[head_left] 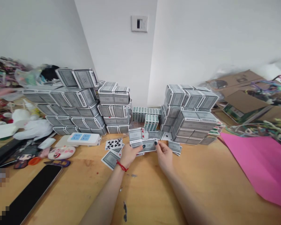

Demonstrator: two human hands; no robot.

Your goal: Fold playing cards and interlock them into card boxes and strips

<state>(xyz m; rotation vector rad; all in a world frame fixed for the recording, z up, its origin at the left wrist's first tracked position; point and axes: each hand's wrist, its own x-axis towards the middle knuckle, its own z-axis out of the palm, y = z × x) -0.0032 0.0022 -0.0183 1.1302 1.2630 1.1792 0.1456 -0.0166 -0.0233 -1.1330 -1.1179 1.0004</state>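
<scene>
My left hand (129, 153), with a red string bracelet at the wrist, is closed on grey-backed playing cards (135, 134) that look folded or joined together. Its thumb presses on a sideways playing card (150, 145), whose other end my right hand (165, 156) pinches between thumb and fingers. Loose cards lie around both hands: a face-up ten of clubs (114, 144) and a face-down card (111, 159) at left, and a small face-down pile (174, 147) by my right hand. My curled fingers partly hide the held cards.
Tall stacks of blocks made of cards stand at left (77, 97), centre-left (113, 109) and right (194, 122). Green-edged card boxes (151, 122) sit between them. A power strip (84, 138), a phone (35, 193), pink paper (259, 168) and a cardboard box (245, 103) flank the work area.
</scene>
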